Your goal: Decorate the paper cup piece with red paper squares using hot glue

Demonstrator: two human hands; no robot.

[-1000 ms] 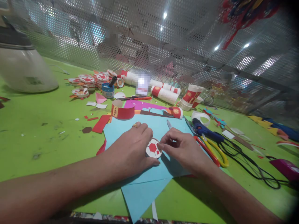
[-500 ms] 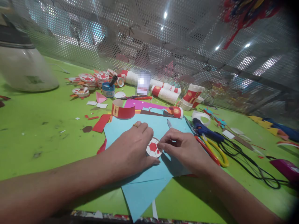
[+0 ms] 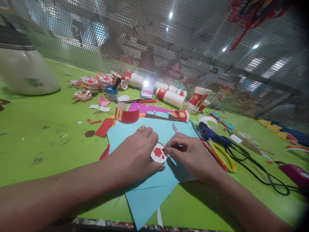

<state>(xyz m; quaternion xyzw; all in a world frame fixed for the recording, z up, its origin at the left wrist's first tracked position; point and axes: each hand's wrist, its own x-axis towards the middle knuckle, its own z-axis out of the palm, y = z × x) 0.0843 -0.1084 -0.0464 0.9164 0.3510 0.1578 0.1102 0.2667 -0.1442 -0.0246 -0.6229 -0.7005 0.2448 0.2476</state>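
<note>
A round white paper disc (image 3: 158,154) with a red hexagon in its middle, black lines and a small red piece near its right edge lies over the light blue paper (image 3: 120,135). My left hand (image 3: 142,149) is closed around its left side, thumb along the lower edge, and partly covers it. At its right edge my right hand (image 3: 184,149) has thumb and forefinger pinched together, touching the disc. A bit of red shows at those fingertips; whether they hold it or it lies on the disc I cannot tell. A pen (image 3: 174,128) lies just beyond my right hand.
Scissors (image 3: 223,158) and a blue glue gun (image 3: 214,135) with a black cord lie to the right. Behind are a red paper ring (image 3: 127,115), a glue jar (image 3: 111,93), stacked paper cups (image 3: 170,97) and finished disc crafts (image 3: 89,82). Red scraps (image 3: 104,127) lie left.
My right fingertips have shifted slightly on the disc's right edge, and the small red piece there shows a little more clearly. My left hand stays almost still.
</note>
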